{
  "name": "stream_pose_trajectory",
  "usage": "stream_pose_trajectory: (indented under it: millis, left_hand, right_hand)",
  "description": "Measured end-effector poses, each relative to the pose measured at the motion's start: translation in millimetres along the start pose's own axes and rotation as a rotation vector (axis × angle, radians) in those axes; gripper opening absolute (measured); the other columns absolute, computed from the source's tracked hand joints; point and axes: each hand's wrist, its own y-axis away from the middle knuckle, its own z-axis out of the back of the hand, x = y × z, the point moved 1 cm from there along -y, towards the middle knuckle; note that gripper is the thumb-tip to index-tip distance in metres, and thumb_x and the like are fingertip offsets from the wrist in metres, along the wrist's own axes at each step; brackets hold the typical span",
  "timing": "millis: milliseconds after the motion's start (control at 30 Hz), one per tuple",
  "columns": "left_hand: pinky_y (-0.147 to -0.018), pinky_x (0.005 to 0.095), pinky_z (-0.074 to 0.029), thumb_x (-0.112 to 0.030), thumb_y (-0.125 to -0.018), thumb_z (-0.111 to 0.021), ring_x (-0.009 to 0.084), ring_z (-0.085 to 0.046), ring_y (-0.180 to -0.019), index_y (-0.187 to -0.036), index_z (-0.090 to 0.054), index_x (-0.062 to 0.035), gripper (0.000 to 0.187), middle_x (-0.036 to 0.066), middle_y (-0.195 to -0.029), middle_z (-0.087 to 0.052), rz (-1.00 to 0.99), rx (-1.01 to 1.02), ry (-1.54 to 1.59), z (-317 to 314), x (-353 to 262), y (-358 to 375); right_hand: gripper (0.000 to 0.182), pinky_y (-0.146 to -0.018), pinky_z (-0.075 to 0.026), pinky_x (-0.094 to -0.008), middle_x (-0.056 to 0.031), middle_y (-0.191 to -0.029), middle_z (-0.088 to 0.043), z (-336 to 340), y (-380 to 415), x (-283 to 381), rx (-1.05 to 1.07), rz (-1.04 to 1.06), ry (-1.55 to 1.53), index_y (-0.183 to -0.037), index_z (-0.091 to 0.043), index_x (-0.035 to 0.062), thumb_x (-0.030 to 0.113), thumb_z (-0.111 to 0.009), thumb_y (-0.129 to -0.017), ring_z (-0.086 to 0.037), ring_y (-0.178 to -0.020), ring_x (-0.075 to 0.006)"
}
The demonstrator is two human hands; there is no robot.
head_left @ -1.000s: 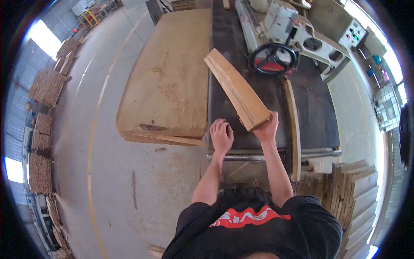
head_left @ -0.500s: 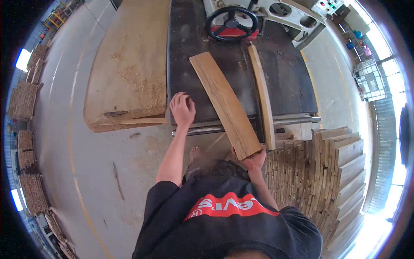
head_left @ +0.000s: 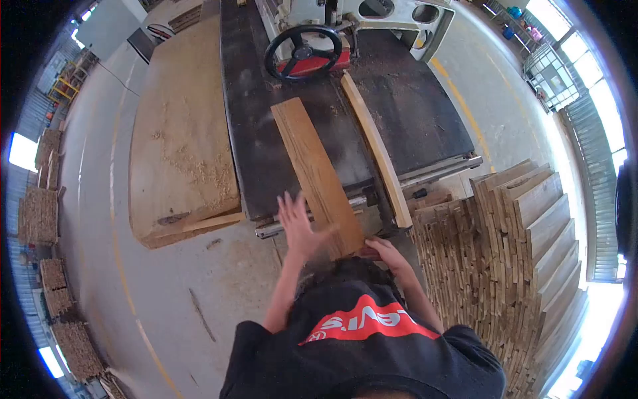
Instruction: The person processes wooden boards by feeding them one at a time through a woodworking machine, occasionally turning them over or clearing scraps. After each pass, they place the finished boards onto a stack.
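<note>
A wooden plank (head_left: 317, 173) lies slantwise on the dark machine table (head_left: 256, 146), its near end sticking out past the table edge toward my body. My right hand (head_left: 389, 255) grips that near end at its right corner, some of the fingers hidden by the wood. Beside the plank's left edge is my left hand (head_left: 300, 229), open, with fingers spread and slightly blurred, the thumb overlapping the plank in this view. To the right, a straight wooden fence strip (head_left: 377, 149) runs along the table.
A black handwheel (head_left: 303, 53) on the machine stands at the table's far side. Left of it, a wooden side table (head_left: 186, 120) carries shavings. A tall stack of boards (head_left: 492, 233) rises on the right; more wood stacks (head_left: 38, 216) line the far left.
My left hand has moved from the table edge to the plank's side, its fingers spreading. The plank has been drawn closer to my body and turned somewhat straighter, my right hand still on its end.
</note>
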Motion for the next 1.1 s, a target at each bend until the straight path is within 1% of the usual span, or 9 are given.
stream_pose_trajectory:
  millis: [67, 167, 267, 333, 533, 667, 967, 1033, 1100]
  left_hand:
    - [-0.127, 0.0666, -0.008, -0.08, -0.057, -0.088, 0.0558, 0.001, -0.16, -0.17, -0.012, -0.0034, 0.156, 0.039, -0.17, -0.009, -0.008, 0.171, -0.09, -17.5, -15.6, 23.5]
    - [-0.127, 0.0675, -0.004, -0.078, -0.046, -0.092, 0.0584, 0.006, -0.159, -0.17, 0.0, -0.0009, 0.172, 0.044, -0.169, -0.002, -0.016, 0.271, -0.093, -17.6, -27.4, 31.5]
    - [-0.128, 0.0675, -0.003, -0.072, -0.042, -0.096, 0.0585, 0.006, -0.159, -0.169, 0.003, 0.002, 0.177, 0.044, -0.169, -0.002, -0.03, 0.296, -0.113, -9.7, -31.8, 30.0]
    - [-0.128, 0.0674, -0.004, -0.067, -0.041, -0.098, 0.0578, 0.006, -0.16, -0.168, 0.003, 0.0035, 0.178, 0.044, -0.169, -0.004, -0.055, 0.292, -0.124, -7.4, -30.6, 31.5]
    - [-0.128, 0.0667, -0.008, -0.059, -0.041, -0.101, 0.0562, 0.001, -0.161, -0.168, -0.001, 0.0042, 0.173, 0.043, -0.168, -0.01, -0.077, 0.253, -0.136, -15.9, -27.0, 32.4]
    - [-0.128, 0.0654, -0.014, -0.053, -0.043, -0.102, 0.0544, -0.006, -0.161, -0.168, -0.01, 0.003, 0.165, 0.039, -0.17, -0.016, -0.068, 0.227, -0.168, -16.5, -26.7, 35.2]
    - [-0.128, 0.0605, -0.023, -0.035, -0.04, -0.103, 0.0532, -0.016, -0.16, -0.165, -0.02, 0.005, 0.155, 0.037, -0.167, -0.024, -0.195, 0.156, -0.013, -17.3, -4.0, 30.3]
    - [-0.128, 0.0607, -0.023, -0.035, -0.041, -0.102, 0.0539, -0.017, -0.159, -0.165, -0.02, 0.0067, 0.155, 0.038, -0.166, -0.025, -0.24, 0.137, 0.007, -14.4, -6.0, 25.2]
    - [-0.127, 0.0614, -0.023, -0.038, -0.041, -0.101, 0.0546, -0.018, -0.159, -0.164, -0.021, 0.0079, 0.154, 0.038, -0.165, -0.026, -0.298, 0.136, 0.003, -17.0, -3.6, 21.4]
  right_hand:
    - [0.034, -0.081, -0.059, -0.0341, -0.0105, -0.103, -0.078, 3.6, -1.7, 14.0, 0.001, 0.158, 0.326, -0.124, -0.072, 0.0024, 0.03, -0.068, -0.105, -0.075, -0.091, -0.022]
    - [0.029, -0.081, -0.059, -0.0363, -0.0114, -0.097, -0.078, -5.9, 9.1, 53.6, -0.198, 0.345, 0.081, -0.117, -0.075, 0.0022, 0.027, -0.074, -0.101, -0.074, -0.091, -0.0189]
    - [0.024, -0.09, -0.055, -0.0405, -0.0148, -0.109, -0.075, -23.5, 36.8, 137.9, -0.639, 0.567, 0.476, -0.112, -0.075, 0.0051, 0.021, -0.079, -0.096, -0.072, -0.103, -0.0276]
    - [0.03, -0.092, -0.055, -0.0443, -0.0177, -0.118, -0.07, -19.5, 26.2, 164.7, -1.013, 1.169, 0.9, -0.116, -0.072, 0.0041, 0.023, -0.08, -0.094, -0.069, -0.105, -0.0343]
    - [0.033, -0.087, -0.054, -0.0475, -0.0188, -0.115, -0.066, 23.2, -45.3, 148.0, -0.831, 0.728, 0.865, -0.12, -0.07, -0.0002, 0.017, -0.079, -0.093, -0.066, -0.101, -0.0403]
    - [0.032, -0.082, -0.054, -0.0467, -0.0177, -0.11, -0.067, 15.5, -29.0, 135.6, -0.867, 1.057, 0.921, -0.123, -0.069, -0.0046, 0.013, -0.073, -0.097, -0.067, -0.094, -0.0373]
    - [0.036, -0.083, -0.056, -0.0371, -0.0185, -0.098, -0.074, -20.4, -25.7, 108.7, -0.629, 0.733, 0.564, -0.126, -0.072, -0.0026, 0.015, -0.074, -0.095, -0.073, -0.09, -0.0294]
    - [0.038, -0.092, -0.056, -0.0391, -0.0209, -0.113, -0.074, -25.8, -46.4, 103.3, -0.477, 0.711, 0.314, -0.133, -0.068, 0.001, 0.008, -0.072, -0.096, -0.073, -0.104, -0.0356]
    - [0.038, -0.093, -0.056, -0.0435, -0.0226, -0.125, -0.069, -35.0, -46.8, 115.3, -0.569, 0.928, 0.519, -0.137, -0.065, 0.0019, 0.007, -0.068, -0.1, -0.071, -0.108, -0.0377]
